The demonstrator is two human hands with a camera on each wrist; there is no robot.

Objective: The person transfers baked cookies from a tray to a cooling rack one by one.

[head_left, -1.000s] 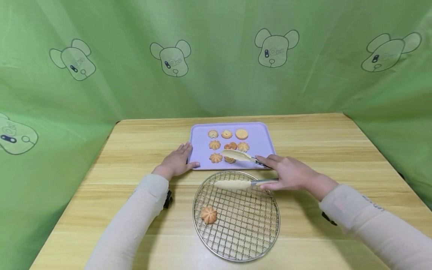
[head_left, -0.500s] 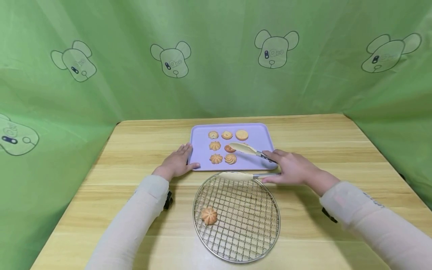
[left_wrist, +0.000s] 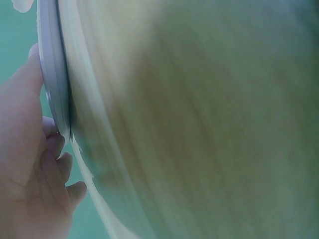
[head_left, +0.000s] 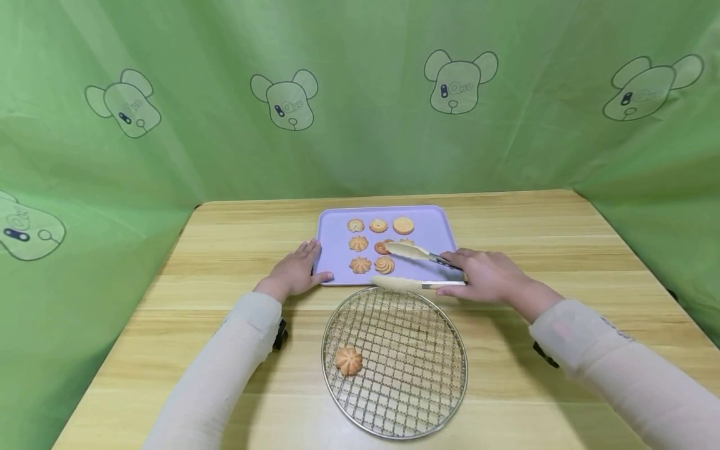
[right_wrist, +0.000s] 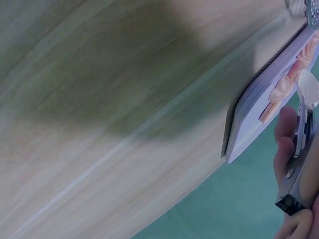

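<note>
A person's right grip (head_left: 489,276) held tongs (head_left: 407,251) spread wide over a lilac tray (head_left: 332,240) on the counter (head_left: 236,231); a swirl cookie (head_left: 384,265) lay on the tray, apparently between the tips. The left grip (head_left: 292,269), fingers straight, rested against the tray's left edge. From where I stood, level tips low on the cookie's sides and a gentle squeeze seemed best, clear of its ridged neighbor (head_left: 360,265). One flower-shaped cookie (head_left: 349,360) lay on a wire rack (head_left: 406,437).
</note>
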